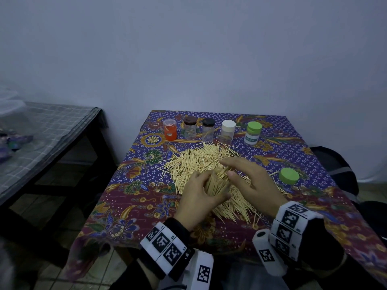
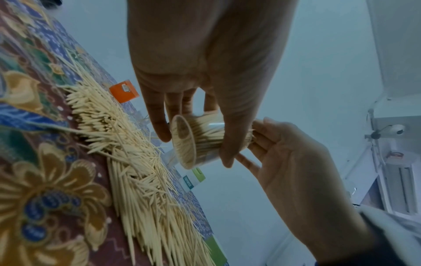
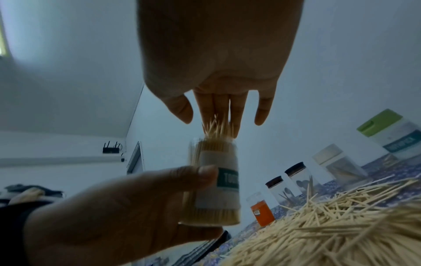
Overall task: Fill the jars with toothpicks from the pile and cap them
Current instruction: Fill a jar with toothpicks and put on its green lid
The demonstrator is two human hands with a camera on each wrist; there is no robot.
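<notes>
A pile of toothpicks (image 1: pixel 194 162) lies on the patterned tablecloth (image 1: pixel 134 208). My left hand (image 1: pixel 199 197) grips a clear labelled jar (image 1: pixel 217 181) packed with toothpicks, held tilted just above the pile. In the right wrist view the jar (image 3: pixel 216 189) shows toothpick tips sticking out of its open mouth. My right hand (image 1: pixel 249 178) has straight fingers (image 3: pixel 225 115) against those tips. In the left wrist view the jar (image 2: pixel 182 144) sits between thumb and fingers of the left hand (image 2: pixel 196 126). A loose green cap (image 1: pixel 289 177) lies to the right of the pile.
Along the table's back stand an orange jar (image 1: pixel 170 130), a brown-capped jar (image 1: pixel 190 127), a black-capped jar (image 1: pixel 208 129), a white-capped jar (image 1: pixel 227 131) and a green-capped jar (image 1: pixel 253 132). A second table with checked cloth (image 1: pixel 41 130) stands left. A dark bag (image 1: pixel 335 164) sits right.
</notes>
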